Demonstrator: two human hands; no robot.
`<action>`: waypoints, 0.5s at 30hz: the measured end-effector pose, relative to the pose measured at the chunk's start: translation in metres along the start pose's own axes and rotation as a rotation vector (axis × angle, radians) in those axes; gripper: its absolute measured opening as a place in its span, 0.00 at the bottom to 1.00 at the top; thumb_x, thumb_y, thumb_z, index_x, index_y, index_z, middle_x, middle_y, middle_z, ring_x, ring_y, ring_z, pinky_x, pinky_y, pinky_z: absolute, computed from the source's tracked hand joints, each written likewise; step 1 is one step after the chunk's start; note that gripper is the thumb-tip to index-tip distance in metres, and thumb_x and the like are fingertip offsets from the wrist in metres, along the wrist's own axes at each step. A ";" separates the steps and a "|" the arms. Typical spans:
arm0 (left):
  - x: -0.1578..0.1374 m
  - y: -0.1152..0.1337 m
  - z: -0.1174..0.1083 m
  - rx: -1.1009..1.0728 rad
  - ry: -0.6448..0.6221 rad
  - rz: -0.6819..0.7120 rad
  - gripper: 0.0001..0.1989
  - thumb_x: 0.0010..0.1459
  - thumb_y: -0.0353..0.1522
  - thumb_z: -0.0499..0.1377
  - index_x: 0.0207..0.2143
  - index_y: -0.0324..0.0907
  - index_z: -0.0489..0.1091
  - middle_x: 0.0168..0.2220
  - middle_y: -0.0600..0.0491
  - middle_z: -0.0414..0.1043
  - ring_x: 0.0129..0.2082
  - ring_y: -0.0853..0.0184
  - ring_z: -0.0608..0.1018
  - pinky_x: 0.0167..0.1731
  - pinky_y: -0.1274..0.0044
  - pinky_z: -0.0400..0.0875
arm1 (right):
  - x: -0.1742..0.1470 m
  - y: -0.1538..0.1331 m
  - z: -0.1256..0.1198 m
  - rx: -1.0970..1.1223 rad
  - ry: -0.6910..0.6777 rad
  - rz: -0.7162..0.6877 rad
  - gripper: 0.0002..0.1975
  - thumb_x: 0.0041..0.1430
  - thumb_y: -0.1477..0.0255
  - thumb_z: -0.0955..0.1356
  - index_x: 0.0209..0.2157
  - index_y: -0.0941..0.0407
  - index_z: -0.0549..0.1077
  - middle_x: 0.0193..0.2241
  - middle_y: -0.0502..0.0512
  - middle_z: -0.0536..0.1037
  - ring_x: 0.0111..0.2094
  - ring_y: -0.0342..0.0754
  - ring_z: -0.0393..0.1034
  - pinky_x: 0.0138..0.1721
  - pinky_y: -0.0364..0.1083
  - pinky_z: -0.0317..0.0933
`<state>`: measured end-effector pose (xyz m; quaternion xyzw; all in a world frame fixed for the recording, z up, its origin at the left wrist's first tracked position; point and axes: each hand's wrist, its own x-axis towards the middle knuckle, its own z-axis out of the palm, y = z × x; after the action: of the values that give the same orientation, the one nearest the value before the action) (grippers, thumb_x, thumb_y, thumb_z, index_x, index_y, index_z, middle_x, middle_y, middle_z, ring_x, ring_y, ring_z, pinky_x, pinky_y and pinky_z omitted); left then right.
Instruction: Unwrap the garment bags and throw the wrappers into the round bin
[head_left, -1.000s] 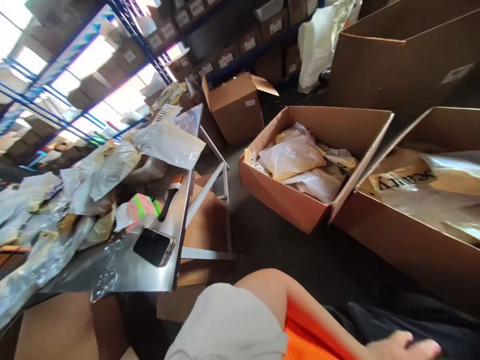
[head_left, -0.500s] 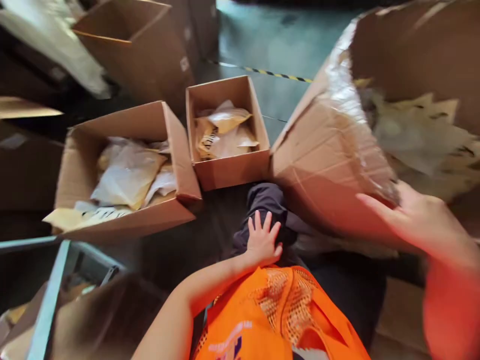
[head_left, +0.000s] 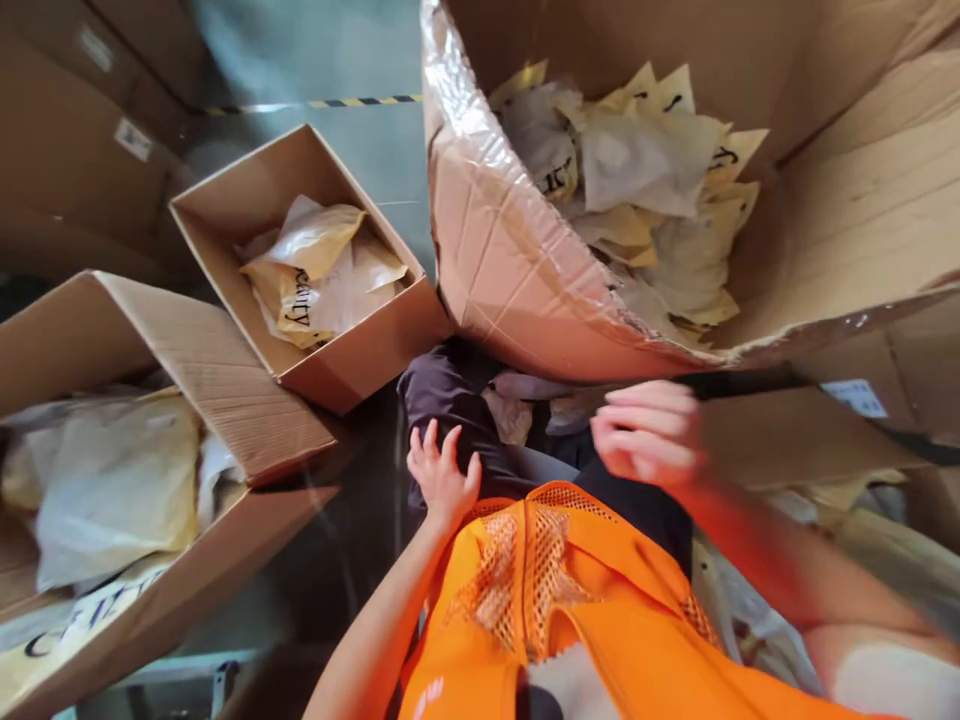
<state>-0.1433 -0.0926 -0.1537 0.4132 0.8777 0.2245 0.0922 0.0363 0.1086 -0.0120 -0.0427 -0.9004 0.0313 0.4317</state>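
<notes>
My left hand (head_left: pixel 444 472) rests on my dark-trousered left thigh, its fingers spread and nothing in it. My right hand (head_left: pixel 649 437) is in the air over my lap, slightly blurred, with fingers curled in and nothing visible in them. Just beyond it stands a large carton (head_left: pixel 510 270) with clear tape along its worn rim. Inside lie several pale yellow and frosted plastic packets (head_left: pixel 645 160) with black lettering. A smaller carton (head_left: pixel 360 350), ahead of my left knee, holds similar packets (head_left: pixel 307 270).
At the left is another open carton (head_left: pixel 202 370) with plastic packets (head_left: pixel 120 490) in it. More bagged packets (head_left: pixel 862 520) lie in a carton at the lower right. Tall cartons (head_left: pixel 75 120) stand at the upper left. Striped black-and-yellow tape (head_left: pixel 364 101) crosses the grey floor.
My right hand has left the large carton's rim, drawn in over my lap and curled its fingers. The view has swung right, showing more of that carton's inside. My left hand stays on my thigh.
</notes>
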 end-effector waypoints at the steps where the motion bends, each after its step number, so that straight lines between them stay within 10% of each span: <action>1: -0.002 -0.003 0.000 0.007 -0.001 0.001 0.23 0.58 0.39 0.59 0.56 0.45 0.72 0.67 0.43 0.56 0.69 0.46 0.52 0.61 0.54 0.53 | -0.025 -0.004 0.012 0.060 -0.107 0.049 0.17 0.54 0.80 0.70 0.44 0.50 0.68 0.37 0.50 0.76 0.45 0.48 0.73 0.46 0.49 0.69; 4: -0.004 -0.008 0.002 0.027 0.030 0.033 0.22 0.59 0.40 0.59 0.55 0.44 0.72 0.66 0.42 0.56 0.69 0.46 0.52 0.61 0.55 0.54 | -0.101 -0.014 0.052 0.136 -0.600 0.358 0.13 0.61 0.80 0.64 0.47 0.57 0.70 0.41 0.59 0.77 0.45 0.51 0.73 0.45 0.51 0.70; 8: -0.001 -0.002 0.003 0.060 0.068 0.116 0.21 0.60 0.39 0.57 0.54 0.43 0.72 0.65 0.41 0.57 0.68 0.46 0.54 0.60 0.56 0.56 | -0.154 -0.024 0.082 0.269 -1.070 0.342 0.11 0.60 0.81 0.64 0.42 0.59 0.76 0.39 0.61 0.78 0.39 0.51 0.75 0.39 0.50 0.70; 11: 0.005 0.008 0.003 0.114 0.040 0.155 0.20 0.61 0.38 0.56 0.54 0.42 0.71 0.65 0.41 0.57 0.68 0.46 0.54 0.59 0.55 0.58 | -0.135 -0.022 0.056 0.360 -0.817 0.275 0.14 0.61 0.80 0.64 0.46 0.56 0.75 0.43 0.58 0.79 0.43 0.49 0.75 0.42 0.48 0.71; 15: 0.011 0.015 0.005 0.166 0.052 0.198 0.19 0.61 0.37 0.56 0.53 0.42 0.72 0.64 0.41 0.59 0.66 0.44 0.57 0.57 0.54 0.61 | -0.052 -0.006 -0.047 0.288 -0.261 0.267 0.18 0.62 0.79 0.63 0.51 0.49 0.72 0.43 0.54 0.80 0.42 0.45 0.77 0.48 0.47 0.73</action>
<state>-0.1381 -0.0745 -0.1510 0.4982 0.8502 0.1698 0.0122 0.1052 0.0980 -0.0228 -0.0950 -0.9212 0.2215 0.3053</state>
